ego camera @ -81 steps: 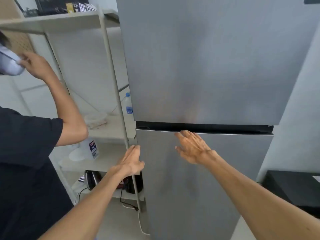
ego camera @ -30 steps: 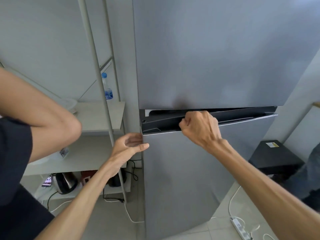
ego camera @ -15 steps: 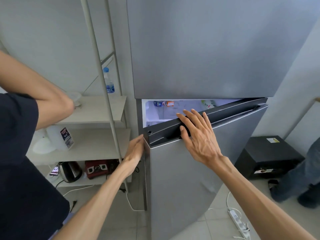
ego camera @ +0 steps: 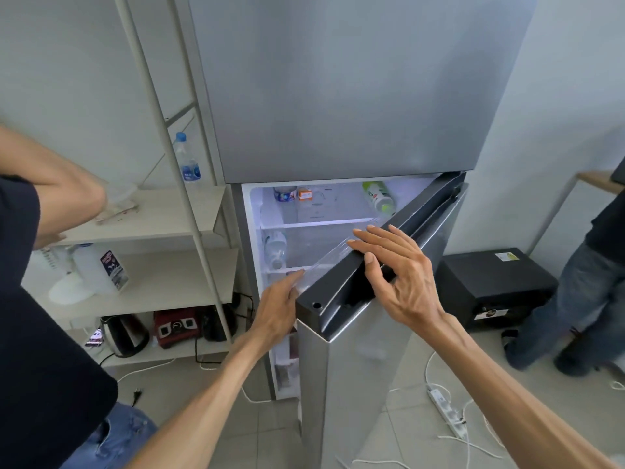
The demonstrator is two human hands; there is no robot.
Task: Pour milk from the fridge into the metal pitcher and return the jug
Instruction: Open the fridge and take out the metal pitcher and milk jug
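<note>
A tall brushed-steel fridge (ego camera: 338, 89) fills the middle of the view, its upper door closed and its lower steel door (ego camera: 358, 384) swung partly open toward the right. The right hand (ego camera: 399, 275) is laid over the dark top edge of that door, fingers straight and spread, the thumb dipping toward the recessed handle slot — nothing is gripped. The left hand (ego camera: 277, 313) is seen at the near-left corner of the door, just beside the clear plastic door bin (ego camera: 331, 262), its fingers extended and relaxed; whether they touch the door cannot be told.

Inside the lit compartment, a green-and-white bottle (ego camera: 378, 198) lies tilted at the far right of the top shelf, with a small orange-labelled carton (ego camera: 306, 194) and a round blue-printed tub (ego camera: 284, 194) at the far left. A clear plastic bottle (ego camera: 275, 248) lies on the shelf below. A milk jug cannot be made out with certainty among these items, and the metal pitcher is not seen.

To the left, a pale wooden shelf rack (ego camera: 152, 214) carries a blue-capped water bottle (ego camera: 187, 160); an electric kettle (ego camera: 125, 333) and a red appliance (ego camera: 174, 328) sit on its lowest shelf. A white power strip (ego camera: 446, 411) lies on the tiled floor at the right — near a black box (ego camera: 493, 286).
</note>
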